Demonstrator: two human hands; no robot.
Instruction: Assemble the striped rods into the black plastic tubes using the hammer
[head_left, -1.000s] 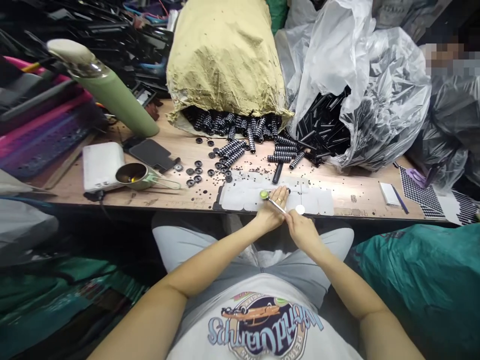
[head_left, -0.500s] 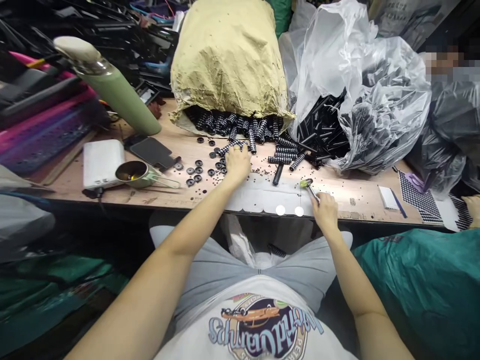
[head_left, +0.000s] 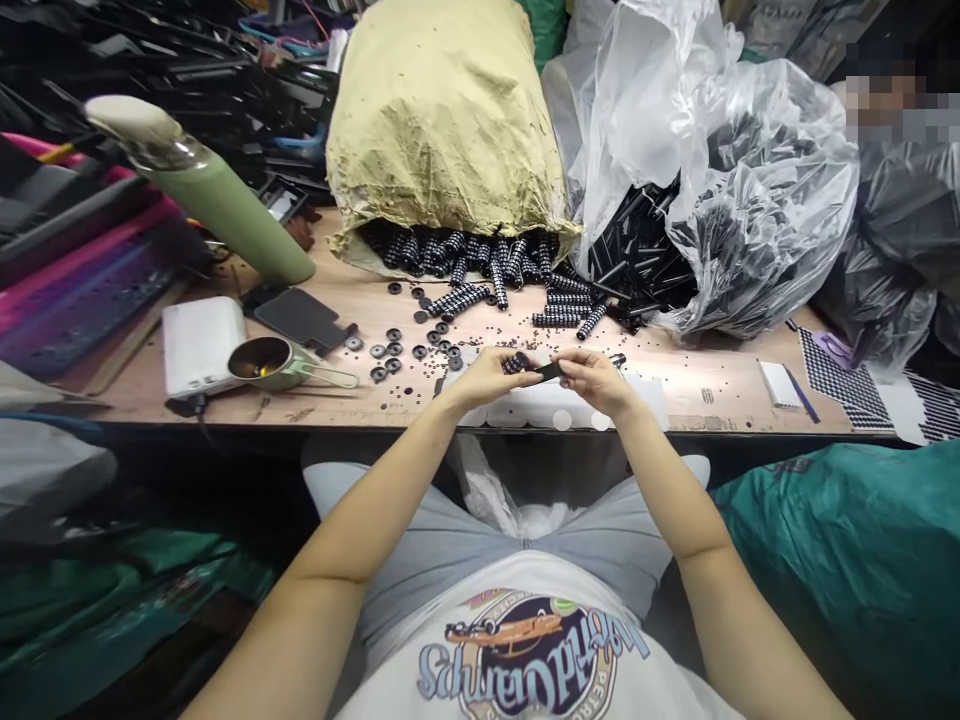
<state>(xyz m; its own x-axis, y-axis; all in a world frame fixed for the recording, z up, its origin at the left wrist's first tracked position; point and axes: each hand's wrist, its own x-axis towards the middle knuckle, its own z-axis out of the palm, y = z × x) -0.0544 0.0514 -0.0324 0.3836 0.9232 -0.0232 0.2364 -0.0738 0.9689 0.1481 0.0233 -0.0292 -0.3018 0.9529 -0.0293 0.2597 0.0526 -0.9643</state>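
Just above the table's front edge, my left hand is closed around a black studded cylinder. My right hand pinches a smooth black tube whose other end meets the cylinder at my left fingers. Whether the tube sits inside the cylinder or only touches it, I cannot tell. Behind my right fingers lies a small hammer, mostly hidden. Under both hands is a white sheet. More studded cylinders lie beyond my left hand, with several black round caps to their left.
A yellowish sack spills studded cylinders at the back. Right of it, a clear plastic bag holds black tubes. On the left stand a green bottle, a white box and a metal cup. Green sacks flank my legs.
My left hand has come back toward me with a studded cylinder. My right hand has let go of the hammer, moved left and taken the black tube from the table.
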